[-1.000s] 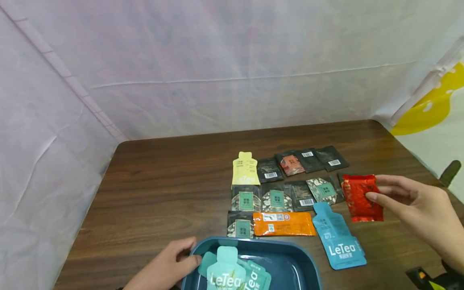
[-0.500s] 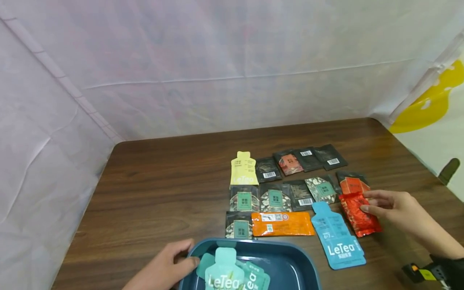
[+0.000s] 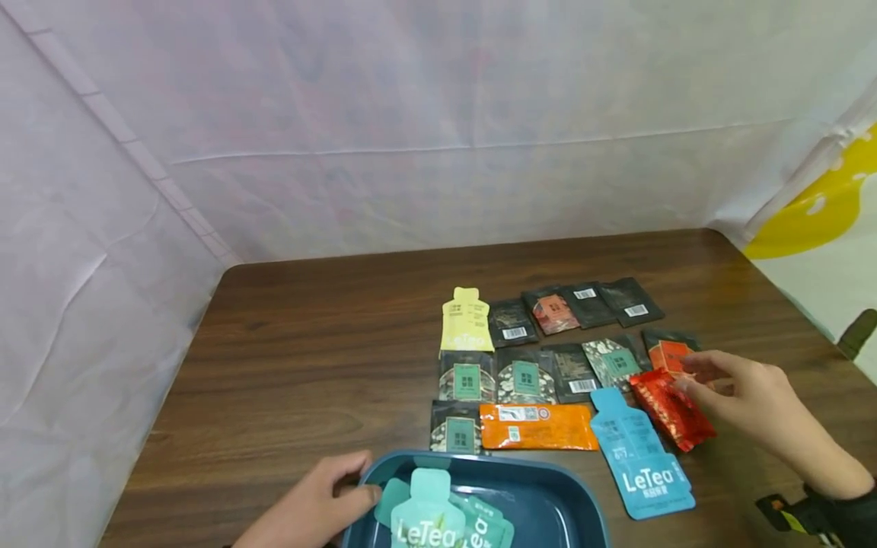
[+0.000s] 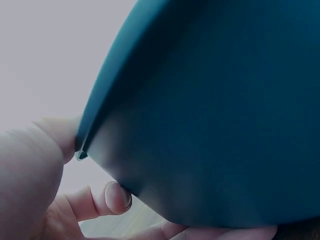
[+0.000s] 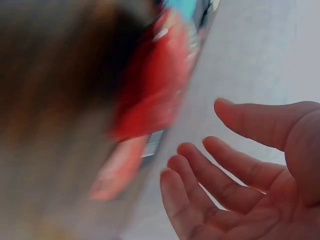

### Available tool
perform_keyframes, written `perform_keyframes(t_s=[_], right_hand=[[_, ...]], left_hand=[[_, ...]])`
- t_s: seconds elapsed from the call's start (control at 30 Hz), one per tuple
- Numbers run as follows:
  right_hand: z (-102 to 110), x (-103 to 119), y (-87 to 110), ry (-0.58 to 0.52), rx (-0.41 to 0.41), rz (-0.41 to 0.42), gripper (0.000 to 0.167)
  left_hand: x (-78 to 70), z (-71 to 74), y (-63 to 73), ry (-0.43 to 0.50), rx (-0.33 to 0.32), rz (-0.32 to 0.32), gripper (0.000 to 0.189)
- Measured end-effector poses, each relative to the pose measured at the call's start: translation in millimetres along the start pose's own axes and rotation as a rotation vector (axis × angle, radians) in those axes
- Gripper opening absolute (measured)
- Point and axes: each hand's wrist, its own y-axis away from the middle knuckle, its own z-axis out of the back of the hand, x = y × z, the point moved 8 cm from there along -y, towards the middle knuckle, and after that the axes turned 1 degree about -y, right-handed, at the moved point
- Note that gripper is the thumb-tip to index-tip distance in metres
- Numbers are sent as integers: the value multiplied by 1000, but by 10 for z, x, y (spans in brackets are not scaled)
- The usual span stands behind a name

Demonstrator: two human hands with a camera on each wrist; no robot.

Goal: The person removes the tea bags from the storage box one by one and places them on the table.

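My left hand (image 3: 325, 498) grips the dark blue plastic tub (image 3: 541, 498) at the front of the table, thumb over its rim and fingers beneath its wall in the left wrist view. Green LeTea sachets (image 3: 426, 521) lie inside the tub. A shiny red packet (image 3: 674, 415) lies tilted on the table at the right. Beside it my right hand (image 3: 750, 392) is spread, its fingers apart with nothing between them in the right wrist view. Behind the red packet a black sachet with an orange-red label (image 3: 666, 354) is partly covered by it and the hand.
Left of the red packet are a blue LeTea sachet (image 3: 640, 457) and an orange stick packet (image 3: 537, 426). Several black and green-labelled sachets (image 3: 526, 378) lie in rows, with a yellow LeTea sachet (image 3: 467, 320) at their left. White cloth (image 3: 438, 152) hangs behind the wooden table (image 3: 301, 350).
My right hand has lowered the red packet to the table by the blue sachet and let go of it. The left hand has stayed on the tub.
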Motion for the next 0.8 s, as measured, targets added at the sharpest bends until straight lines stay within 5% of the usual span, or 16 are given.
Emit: perform_keyframes(t_s=[0.2,0.37,0.5,0.6,0.8], right_hand=[[137,1000,72,64,-222,332,37],[17,1977,172,-2,-201,540,31],[-214,2666,347,-89,-58,750,25],[-489,3034,508,-67,129,919,27],[-1172,3247,741,157,525,1100,39]], left_hand=[[-20,-13,16,-11,9,-26,15],[-32,7,22,-43,-23,-26,16],[-18,9,8,-38,-37,-7,16],[-35,4,4,-48,-37,-32,20],[-64,-10,4,-41,-12,-86,22]])
